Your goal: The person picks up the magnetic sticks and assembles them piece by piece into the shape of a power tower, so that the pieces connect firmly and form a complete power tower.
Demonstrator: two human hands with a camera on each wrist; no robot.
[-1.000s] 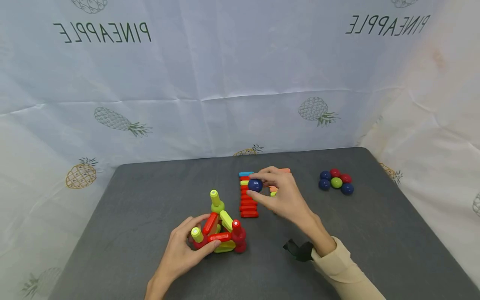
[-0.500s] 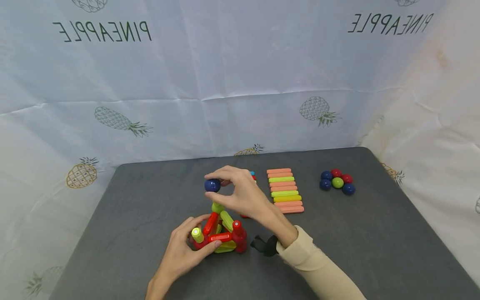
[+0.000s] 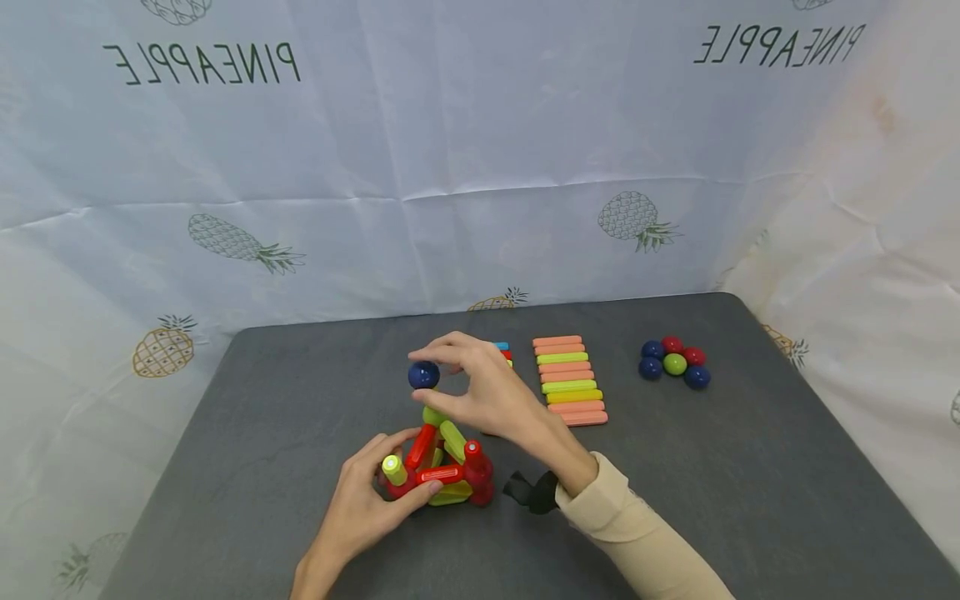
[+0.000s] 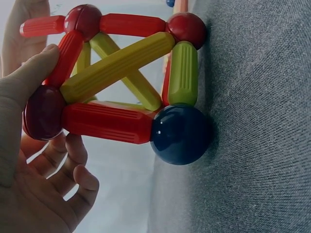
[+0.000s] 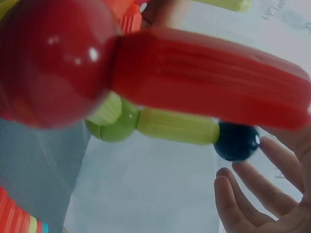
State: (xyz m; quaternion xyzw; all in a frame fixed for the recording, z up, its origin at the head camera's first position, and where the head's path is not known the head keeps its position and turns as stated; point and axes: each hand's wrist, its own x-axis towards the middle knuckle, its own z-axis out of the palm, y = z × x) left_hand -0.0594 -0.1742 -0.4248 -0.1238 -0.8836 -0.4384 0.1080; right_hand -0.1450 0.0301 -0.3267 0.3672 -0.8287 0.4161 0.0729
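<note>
A frame of coloured rods and balls stands on the table, its red rod (image 3: 441, 474) and dark red ball (image 4: 44, 112) within the grasp of my left hand (image 3: 369, 498), thumb on the near side. Its lower corner in the left wrist view is a large blue ball (image 4: 180, 134). My right hand (image 3: 487, 390) pinches a dark blue ball (image 3: 424, 375) between thumb and fingers above the back corner's green ball (image 3: 433, 415). In the right wrist view this blue ball (image 5: 236, 141) touches the end of a yellow-green rod (image 5: 178, 126). Upright rods top the two front corners.
Behind my right hand lies a column of orange and yellow-green rods (image 3: 567, 367); another column, with a blue rod (image 3: 501, 345), is mostly hidden by the hand. Several loose balls, one of them green (image 3: 675, 364), sit at the back right of the grey table (image 3: 750, 467).
My right hand has moved left with the blue ball, from over the rod columns to above the frame's back corner, then lowered slightly. My left hand keeps its hold on the frame.
</note>
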